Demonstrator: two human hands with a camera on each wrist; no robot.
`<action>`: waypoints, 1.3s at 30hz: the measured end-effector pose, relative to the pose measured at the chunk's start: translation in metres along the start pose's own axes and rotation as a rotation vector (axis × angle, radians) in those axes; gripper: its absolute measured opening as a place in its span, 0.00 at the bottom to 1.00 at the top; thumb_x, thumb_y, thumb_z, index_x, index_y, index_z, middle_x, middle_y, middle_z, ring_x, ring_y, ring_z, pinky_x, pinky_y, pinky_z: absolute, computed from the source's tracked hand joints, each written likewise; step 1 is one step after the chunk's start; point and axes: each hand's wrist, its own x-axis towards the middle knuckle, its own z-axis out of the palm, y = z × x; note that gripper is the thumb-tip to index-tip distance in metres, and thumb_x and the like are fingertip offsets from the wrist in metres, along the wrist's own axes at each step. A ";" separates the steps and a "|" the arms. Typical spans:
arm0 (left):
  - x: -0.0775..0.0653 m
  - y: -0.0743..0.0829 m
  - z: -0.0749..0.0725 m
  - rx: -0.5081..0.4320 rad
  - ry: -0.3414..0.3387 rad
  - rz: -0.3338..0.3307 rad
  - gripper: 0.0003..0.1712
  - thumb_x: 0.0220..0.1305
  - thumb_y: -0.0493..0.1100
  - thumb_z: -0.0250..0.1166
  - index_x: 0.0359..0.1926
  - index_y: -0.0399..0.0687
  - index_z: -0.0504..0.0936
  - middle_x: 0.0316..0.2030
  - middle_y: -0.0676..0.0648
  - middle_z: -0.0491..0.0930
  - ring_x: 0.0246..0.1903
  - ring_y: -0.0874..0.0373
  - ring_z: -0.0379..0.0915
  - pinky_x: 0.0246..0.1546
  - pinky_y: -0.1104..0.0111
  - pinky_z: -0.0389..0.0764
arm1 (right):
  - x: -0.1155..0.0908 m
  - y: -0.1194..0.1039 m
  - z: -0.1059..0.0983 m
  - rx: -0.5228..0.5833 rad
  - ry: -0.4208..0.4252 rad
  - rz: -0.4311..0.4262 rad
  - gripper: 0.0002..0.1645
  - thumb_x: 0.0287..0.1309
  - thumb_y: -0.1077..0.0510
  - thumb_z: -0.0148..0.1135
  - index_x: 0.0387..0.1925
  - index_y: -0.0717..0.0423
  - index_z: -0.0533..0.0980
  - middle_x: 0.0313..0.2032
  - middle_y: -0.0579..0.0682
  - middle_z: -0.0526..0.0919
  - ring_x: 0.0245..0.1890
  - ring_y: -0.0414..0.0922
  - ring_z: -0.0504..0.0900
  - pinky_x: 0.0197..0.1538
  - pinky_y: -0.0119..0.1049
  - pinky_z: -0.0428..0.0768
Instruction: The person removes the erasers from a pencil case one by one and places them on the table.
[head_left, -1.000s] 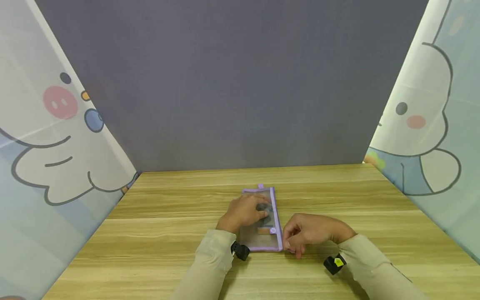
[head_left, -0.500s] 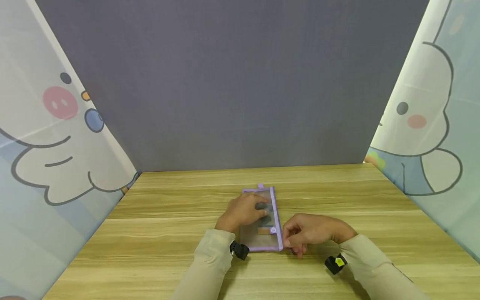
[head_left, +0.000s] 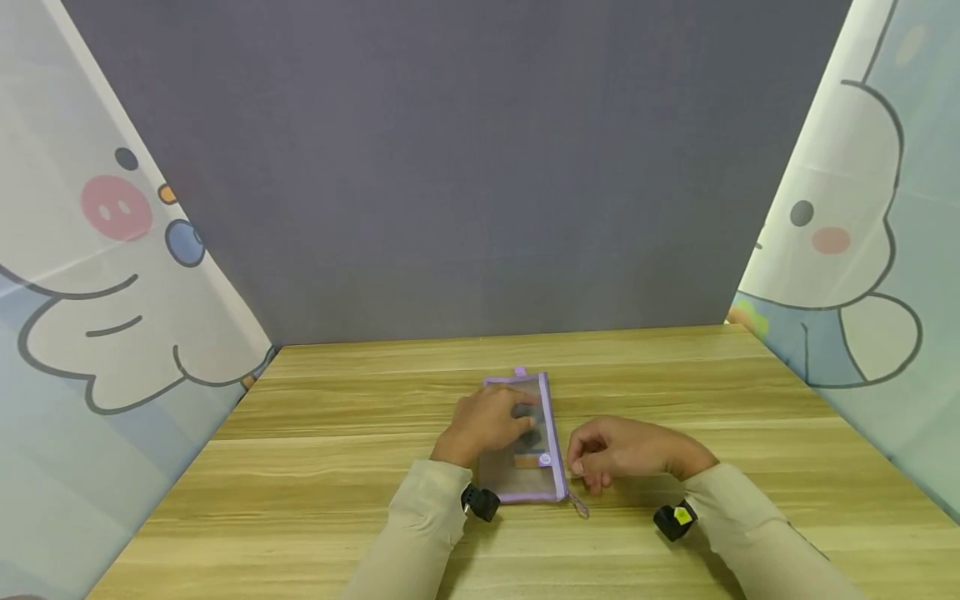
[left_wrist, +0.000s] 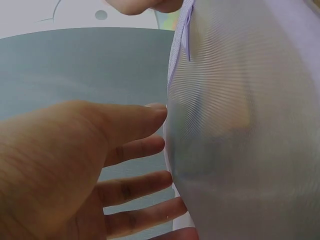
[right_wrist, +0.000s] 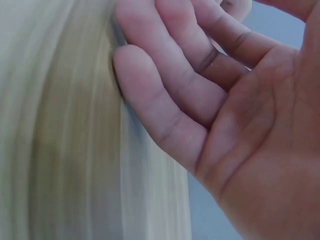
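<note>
A flat zip pouch of see-through mesh with lilac edging [head_left: 504,483] lies on the table. Through its mesh show a dark shape and an orange-brown piece [head_left: 527,461], beside a small round lilac badge [head_left: 545,460]. My left hand [head_left: 483,427] rests on the pouch, fingers extended; in the left wrist view its fingertips meet the pouch's edge. A cord loop [head_left: 578,505] hangs from the lower right corner. Just right of the zip edge, my right hand [head_left: 618,450] hovers with fingers loosely bent. In the right wrist view no held thing shows in the right hand [right_wrist: 200,100].
The wood-grain table [head_left: 337,417] runs back to a dark grey panel [head_left: 465,167]. Cartoon-printed cloths hang at the left [head_left: 127,333] and the right [head_left: 832,250]. Each wrist carries a black camera band.
My right hand has let go of the cord loop and risen slightly away from the pouch's corner, so the loop now shows. The left hand and the pouch have stayed in place.
</note>
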 end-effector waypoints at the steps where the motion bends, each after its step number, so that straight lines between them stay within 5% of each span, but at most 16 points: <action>1: 0.000 0.000 0.000 0.004 0.001 0.001 0.22 0.65 0.56 0.67 0.60 0.71 0.83 0.61 0.54 0.79 0.61 0.53 0.73 0.49 0.48 0.78 | 0.000 0.001 -0.001 -0.001 0.011 0.003 0.09 0.68 0.60 0.59 0.39 0.64 0.80 0.29 0.56 0.84 0.28 0.48 0.84 0.32 0.38 0.83; 23: -0.004 0.011 0.001 0.065 -0.026 0.017 0.26 0.67 0.59 0.66 0.64 0.65 0.80 0.64 0.52 0.76 0.64 0.51 0.70 0.54 0.48 0.77 | -0.001 0.012 -0.010 -0.031 0.298 0.096 0.10 0.69 0.62 0.58 0.43 0.68 0.78 0.32 0.57 0.81 0.31 0.47 0.80 0.29 0.35 0.81; 39: -0.005 0.020 0.007 0.074 -0.052 0.002 0.35 0.65 0.67 0.62 0.68 0.58 0.77 0.67 0.48 0.72 0.62 0.46 0.71 0.52 0.46 0.77 | -0.002 0.016 -0.011 -0.033 0.325 0.104 0.10 0.71 0.62 0.56 0.43 0.68 0.78 0.32 0.58 0.81 0.30 0.48 0.79 0.28 0.34 0.80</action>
